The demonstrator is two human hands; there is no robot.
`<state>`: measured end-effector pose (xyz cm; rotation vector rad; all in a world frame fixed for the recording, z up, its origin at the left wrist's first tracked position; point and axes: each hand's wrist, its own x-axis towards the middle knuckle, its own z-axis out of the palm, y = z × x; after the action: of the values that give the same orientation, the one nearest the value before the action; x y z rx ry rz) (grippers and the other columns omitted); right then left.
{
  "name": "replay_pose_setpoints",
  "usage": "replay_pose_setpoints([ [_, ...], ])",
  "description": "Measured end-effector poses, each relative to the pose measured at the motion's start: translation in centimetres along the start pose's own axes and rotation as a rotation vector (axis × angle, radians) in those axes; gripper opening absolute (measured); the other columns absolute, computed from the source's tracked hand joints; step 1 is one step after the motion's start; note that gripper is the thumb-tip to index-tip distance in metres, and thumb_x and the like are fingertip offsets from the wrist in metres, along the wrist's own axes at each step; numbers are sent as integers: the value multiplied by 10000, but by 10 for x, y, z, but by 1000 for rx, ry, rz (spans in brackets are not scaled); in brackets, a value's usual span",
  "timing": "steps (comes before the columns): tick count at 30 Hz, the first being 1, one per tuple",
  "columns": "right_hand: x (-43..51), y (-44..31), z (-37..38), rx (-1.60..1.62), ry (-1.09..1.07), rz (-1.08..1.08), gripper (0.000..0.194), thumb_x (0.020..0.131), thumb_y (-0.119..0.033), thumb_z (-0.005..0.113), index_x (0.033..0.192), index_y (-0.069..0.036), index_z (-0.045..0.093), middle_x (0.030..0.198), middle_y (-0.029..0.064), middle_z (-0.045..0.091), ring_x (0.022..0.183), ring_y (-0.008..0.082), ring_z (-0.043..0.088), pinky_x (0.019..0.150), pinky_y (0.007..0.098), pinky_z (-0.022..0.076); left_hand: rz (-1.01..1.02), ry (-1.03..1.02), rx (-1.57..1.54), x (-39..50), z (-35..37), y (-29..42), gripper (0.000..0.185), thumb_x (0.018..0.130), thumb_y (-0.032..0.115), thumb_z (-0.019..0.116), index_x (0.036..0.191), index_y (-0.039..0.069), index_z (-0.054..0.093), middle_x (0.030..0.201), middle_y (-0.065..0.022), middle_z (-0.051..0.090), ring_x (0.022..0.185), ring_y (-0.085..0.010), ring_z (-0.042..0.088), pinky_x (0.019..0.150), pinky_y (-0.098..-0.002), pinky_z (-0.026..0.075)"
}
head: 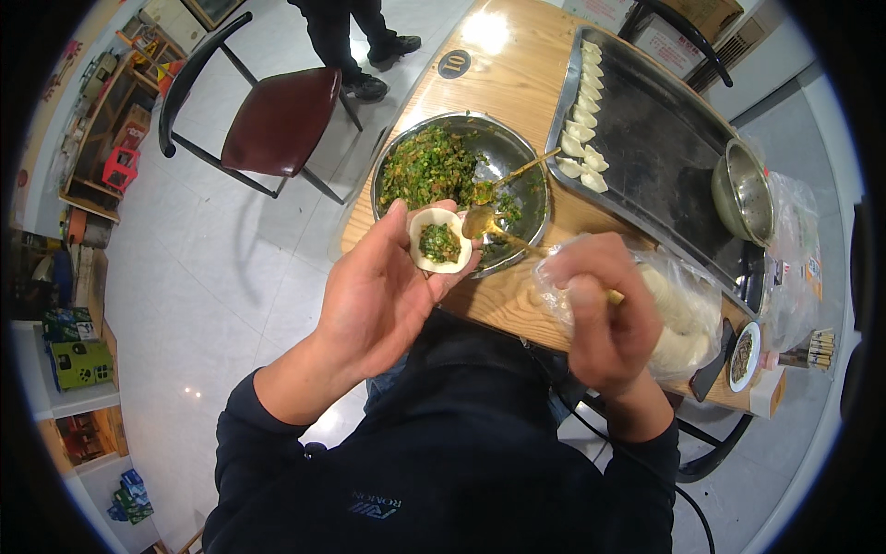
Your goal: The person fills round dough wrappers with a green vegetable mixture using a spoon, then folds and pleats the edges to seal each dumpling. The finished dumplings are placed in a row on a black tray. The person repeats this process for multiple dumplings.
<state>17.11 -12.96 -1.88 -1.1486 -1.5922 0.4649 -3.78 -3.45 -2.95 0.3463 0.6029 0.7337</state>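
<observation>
On the fingers of my left hand (pixel 370 298) lies a round dumpling wrapper (pixel 416 259) with a mound of green chopped filling (pixel 439 244) at its middle. My right hand (pixel 612 311), slightly blurred, grips the handle of a metal spoon (pixel 482 224) whose bowl is beside the wrapper's right edge. Beyond both is a steel mixing bowl (pixel 544 208) with more chopped green filling (pixel 429 163) heaped toward its left. A second spoon (pixel 526 167) leans in that bowl, its handle over the right rim. Dumpling wrappers (pixel 682 346) sit in a clear plastic bag, partly hidden by my right hand.
A dark metal tray (pixel 651 124) bears a row of folded dumplings (pixel 587 104) and an empty steel bowl (pixel 744 190). A phone (pixel 711 363) and a small plate (pixel 743 356) lie at the table's right. A chair (pixel 284 121) and a person's legs (pixel 346 38) stand beyond the table's left side.
</observation>
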Motion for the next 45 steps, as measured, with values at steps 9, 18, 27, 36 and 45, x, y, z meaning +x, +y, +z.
replay_pose_setpoints([
  [9,19,18,9,470,210,467,256,1120,-198,549,1119,23,679,914,62,693,766,86,612,688,231,488,-115,-95,79,-9,-2,5,539,1152,397,369,1404,-59,505,1338,-211,610,1269,-316,609,1124,-416,498],
  [18,10,34,13,-277,-236,-110,107,956,-88,710,1016,0,706,933,126,651,858,299,604,751,386,509,249,36,69,-19,-34,39,538,1141,327,403,1440,-119,435,1423,-318,529,1325,-407,592,1151,-476,513],
  [27,8,13,10,-401,-276,-151,348,791,-171,857,1100,-63,739,1005,63,623,903,302,573,811,394,484,43,-110,-26,-16,-23,27,480,1133,264,399,1432,-110,441,1394,-300,571,1235,-386,656,1098,-497,564],
  [36,14,6,16,-495,-117,-414,354,689,-51,882,1017,-113,765,1060,55,653,934,276,590,799,376,494,-133,-188,16,-10,0,7,478,1132,200,386,1501,-99,440,1407,-232,604,1206,-289,675,1045,-397,583],
  [45,15,1,20,-395,-51,-313,242,769,-17,845,977,-46,724,967,56,649,849,278,607,726,363,497,42,-162,347,-11,6,-9,422,1126,185,474,1463,-64,525,1335,-184,669,1184,-241,675,1023,-403,553],
])
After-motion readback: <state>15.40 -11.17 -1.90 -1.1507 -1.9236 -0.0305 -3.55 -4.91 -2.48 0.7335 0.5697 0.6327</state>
